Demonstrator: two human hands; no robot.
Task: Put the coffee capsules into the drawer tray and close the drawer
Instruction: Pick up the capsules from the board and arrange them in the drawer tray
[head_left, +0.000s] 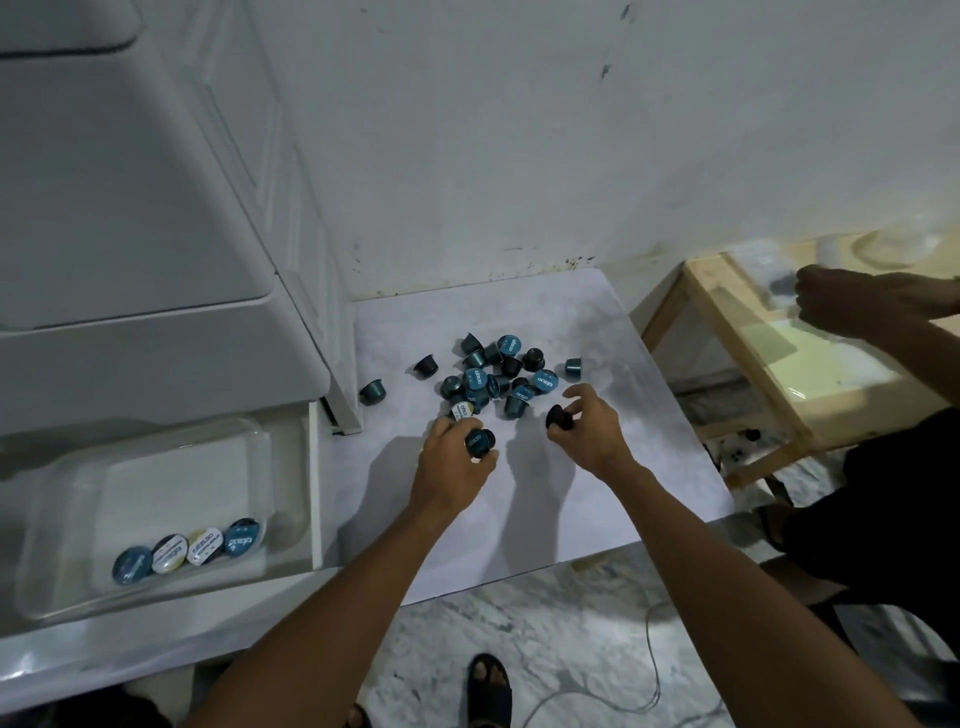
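Note:
A heap of several dark teal coffee capsules (498, 371) lies on a pale marbled board (639, 467). My left hand (452, 462) grips one capsule (480, 441) at the heap's near edge. My right hand (589, 428) pinches a dark capsule (561, 417) just right of it. At the lower left the white drawer (314, 467) stands pulled out. A clear plastic tray (62, 519) sits inside it, holding several capsules (187, 548) in a row along its near side.
A white drawer cabinet (130, 208) fills the upper left. A white wall is behind the board. Another person's hand (852, 306) reaches over a wooden stool (727, 312) at right. Sandalled feet (488, 686) and a cable (652, 654) are on the marble floor.

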